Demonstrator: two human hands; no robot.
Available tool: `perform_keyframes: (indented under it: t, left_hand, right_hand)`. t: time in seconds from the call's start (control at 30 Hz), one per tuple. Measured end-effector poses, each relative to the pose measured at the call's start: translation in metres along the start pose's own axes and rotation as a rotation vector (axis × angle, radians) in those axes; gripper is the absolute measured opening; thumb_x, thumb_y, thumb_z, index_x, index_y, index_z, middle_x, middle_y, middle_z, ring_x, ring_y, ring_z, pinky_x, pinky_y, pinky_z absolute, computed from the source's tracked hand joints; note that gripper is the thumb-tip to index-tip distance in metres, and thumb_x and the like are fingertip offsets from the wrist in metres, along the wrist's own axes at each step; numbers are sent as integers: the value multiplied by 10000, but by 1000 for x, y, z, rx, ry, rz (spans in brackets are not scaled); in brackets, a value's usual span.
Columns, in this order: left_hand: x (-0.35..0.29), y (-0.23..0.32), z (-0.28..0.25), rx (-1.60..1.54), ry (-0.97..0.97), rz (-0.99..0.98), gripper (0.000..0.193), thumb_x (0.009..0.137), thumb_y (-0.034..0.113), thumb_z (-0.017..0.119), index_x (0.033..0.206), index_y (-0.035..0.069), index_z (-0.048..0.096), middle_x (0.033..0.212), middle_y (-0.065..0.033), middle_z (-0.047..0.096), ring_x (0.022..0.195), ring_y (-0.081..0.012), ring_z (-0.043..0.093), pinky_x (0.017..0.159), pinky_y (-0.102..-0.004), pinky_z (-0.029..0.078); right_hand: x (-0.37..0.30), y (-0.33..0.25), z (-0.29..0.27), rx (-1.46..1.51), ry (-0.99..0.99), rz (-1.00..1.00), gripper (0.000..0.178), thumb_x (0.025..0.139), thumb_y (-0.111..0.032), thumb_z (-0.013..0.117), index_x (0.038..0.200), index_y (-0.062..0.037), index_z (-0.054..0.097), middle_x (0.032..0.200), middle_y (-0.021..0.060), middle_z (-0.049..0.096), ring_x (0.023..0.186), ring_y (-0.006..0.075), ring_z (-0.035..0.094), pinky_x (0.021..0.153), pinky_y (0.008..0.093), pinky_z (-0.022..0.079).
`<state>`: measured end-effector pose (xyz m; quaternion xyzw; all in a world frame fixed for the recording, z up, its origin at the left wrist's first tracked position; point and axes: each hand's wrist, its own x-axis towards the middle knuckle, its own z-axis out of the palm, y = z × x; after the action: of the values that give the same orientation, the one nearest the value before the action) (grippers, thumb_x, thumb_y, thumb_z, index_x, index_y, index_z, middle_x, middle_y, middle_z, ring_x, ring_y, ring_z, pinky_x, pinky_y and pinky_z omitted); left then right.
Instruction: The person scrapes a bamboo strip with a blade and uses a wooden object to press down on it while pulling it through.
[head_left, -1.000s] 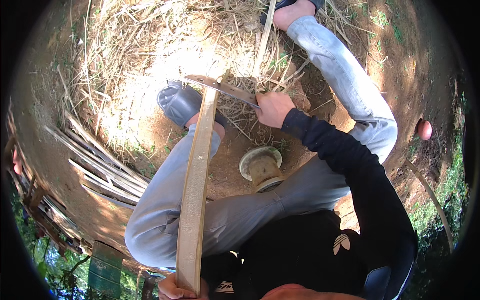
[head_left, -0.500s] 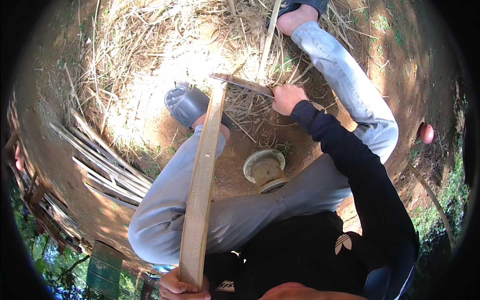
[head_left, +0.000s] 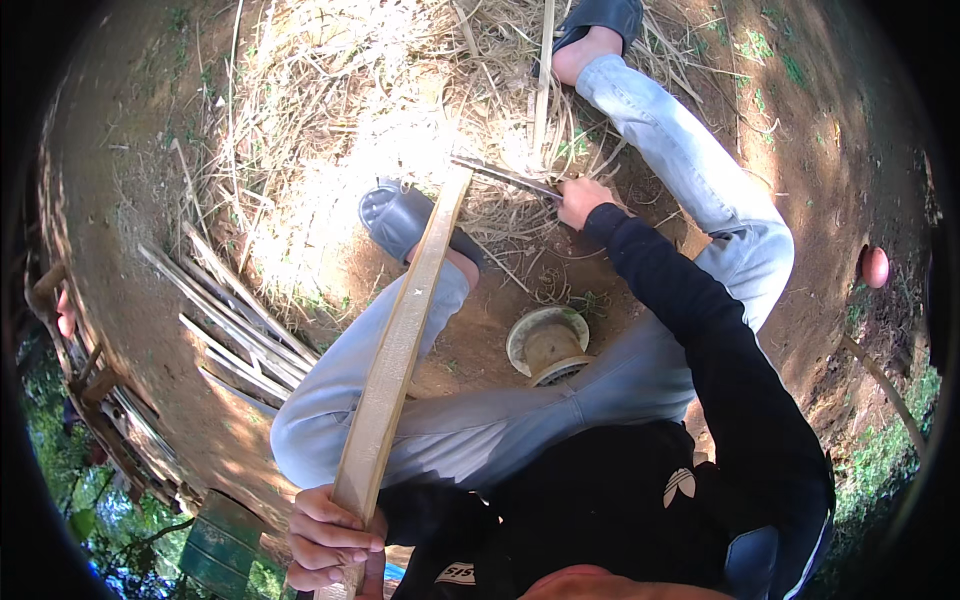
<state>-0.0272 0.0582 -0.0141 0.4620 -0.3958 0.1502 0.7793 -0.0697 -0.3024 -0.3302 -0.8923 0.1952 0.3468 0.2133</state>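
Observation:
A long, flat bamboo strip (head_left: 402, 345) slants across my left leg from the lower left toward the ground ahead. My left hand (head_left: 335, 545) is wrapped round its near end. In my right hand (head_left: 585, 202), closed round the handle, is a long-bladed knife (head_left: 508, 179). The blade points left and lies at the far end of the strip, seen nearly edge-on. Whether it bites into the bamboo I cannot tell.
Thin shavings (head_left: 330, 100) cover the ground ahead. Several split bamboo pieces (head_left: 240, 320) lie at the left. A spool-shaped stand (head_left: 550, 343) sits between my legs. At the right are a reddish round object (head_left: 875, 267) and a thin stick (head_left: 885, 385).
The strip is drawn nearer and tilts more, its far end shifted right. My left hand shows more of its fingers round it. The knife has turned more edge-on. The view has shifted slightly.

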Motion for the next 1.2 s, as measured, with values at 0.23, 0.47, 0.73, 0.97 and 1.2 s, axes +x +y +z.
perform_keyframes:
  t: [0.23, 0.47, 0.73, 0.97, 1.2]
  left_hand:
    - [5, 8, 3, 85, -10, 60, 465, 867, 470, 662, 862, 72, 421, 636, -8, 540, 456, -95, 588, 444, -233, 387]
    - [-26, 23, 7, 74, 285, -68, 436, 780, 426, 702, 881, 52, 502, 689, -41, 573, 512, -160, 585, 546, -294, 388]
    - [-30, 21, 14, 13, 418, -46, 434, 768, 389, 722, 884, 34, 502, 723, -69, 550, 536, -155, 546, 538, -274, 408]
    - [-30, 21, 12, 19, 529, -35, 458, 764, 386, 725, 887, 15, 486, 733, -92, 507, 549, -167, 503, 532, -273, 424]
    - [-32, 22, 10, -4, 485, -53, 455, 755, 373, 729, 875, 11, 481, 742, -93, 499, 562, -167, 498, 538, -268, 432]
  right_hand:
    - [-25, -16, -32, 14, -10, -51, 433, 901, -416, 549, 938, -6, 683, 924, 269, 660, 951, 411, 632, 851, 477, 487]
    - [-122, -51, -62, 187, -54, -212, 391, 922, -361, 546, 1045, 0, 632, 772, 163, 674, 705, 285, 691, 686, 409, 529]
    - [-135, -44, -49, 37, 53, -218, 519, 859, -441, 600, 1202, -51, 592, 1059, 217, 660, 1043, 388, 610, 905, 458, 467]
    - [-103, -19, -35, 58, 28, -162, 476, 863, -443, 586, 1168, -77, 603, 1074, 203, 657, 1057, 382, 606, 904, 459, 468]
    - [-78, -6, -19, 21, -8, -146, 501, 852, -432, 613, 1171, -46, 590, 1131, 223, 632, 1099, 390, 581, 939, 465, 453]
